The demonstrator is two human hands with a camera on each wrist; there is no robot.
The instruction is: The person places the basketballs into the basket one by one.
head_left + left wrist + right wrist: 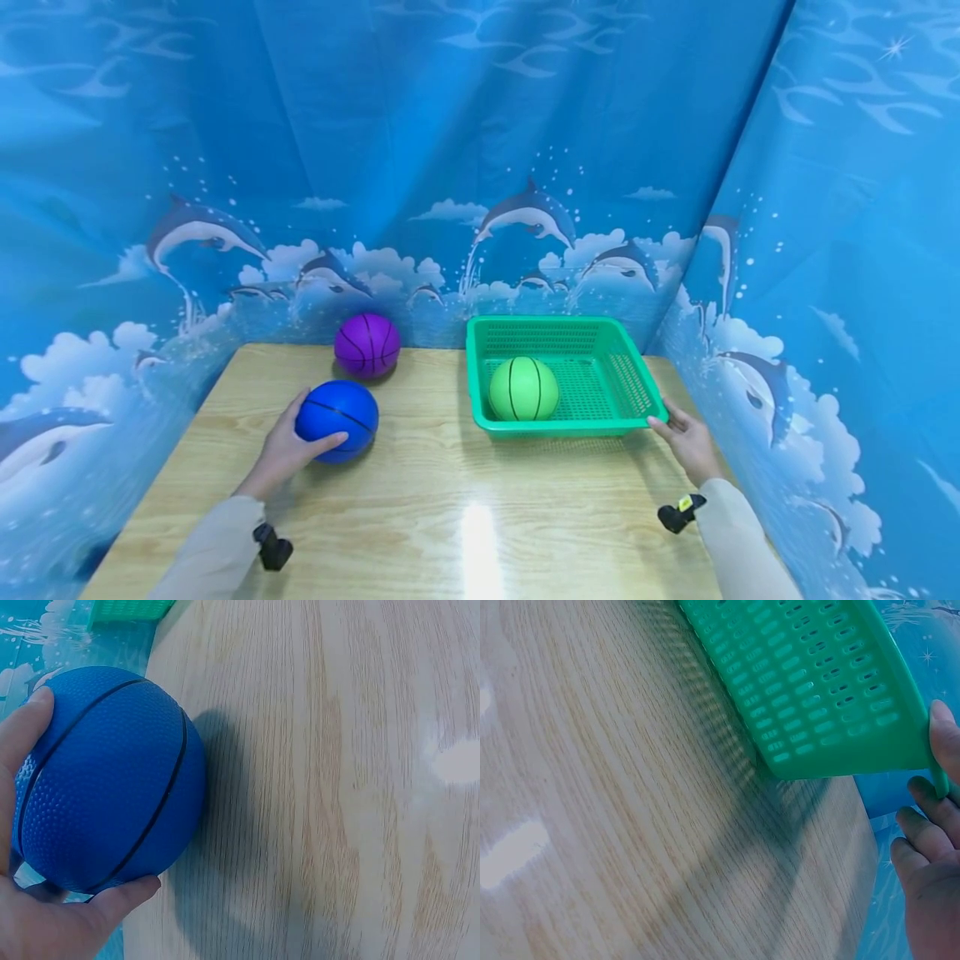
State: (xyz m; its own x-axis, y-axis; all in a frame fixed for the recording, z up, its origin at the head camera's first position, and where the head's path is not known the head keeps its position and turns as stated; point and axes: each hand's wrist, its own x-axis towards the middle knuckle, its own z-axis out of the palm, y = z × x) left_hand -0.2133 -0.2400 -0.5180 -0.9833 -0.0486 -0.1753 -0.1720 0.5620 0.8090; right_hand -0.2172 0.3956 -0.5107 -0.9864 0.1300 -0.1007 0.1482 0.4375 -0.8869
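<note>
My left hand (288, 446) grips a small blue basketball (341, 421) with black seams, thumb on the near side and fingers round the far left. Its shadow falls on the wood beside it in the left wrist view. At the near right corner of a green plastic basket (558, 428), my right hand (686, 442) pinches the rim, thumb on top and the other fingers below and outside. Inside that basket, toward its left end, lies a light green basketball (523, 389). A purple basketball (367, 345) sits behind the blue one, near the table's back edge.
A light wood table (420, 517) carries everything, with glare from a lamp near its front middle. Blue curtains (420, 167) printed with dolphins hang close behind the table and along both sides. Perforated walls of the basket show in the right wrist view.
</note>
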